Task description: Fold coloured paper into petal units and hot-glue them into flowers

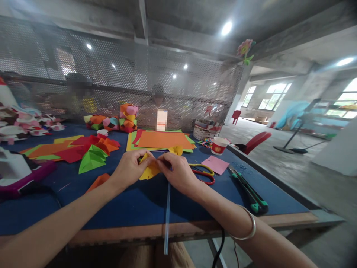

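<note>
Yellow paper (149, 172) gripped by both hands

Above the blue tabletop (134, 208), the small, creased piece is pinched by the left hand (133, 167) and by the right hand's (180, 171) bent fingers. Beneath the latter, a smooth translucent rod (167, 219) is aimed toward six o'clock; whether it is grasped cannot be told. Flat orange sheets (167, 140) are stacked at one o'clock, before perforated mesh (111, 67).

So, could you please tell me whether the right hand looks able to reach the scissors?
Probably yes: the scissors' handles lie uncovered close beside the right hand, though it seems busy with the yellow paper and may need freeing first.
</note>
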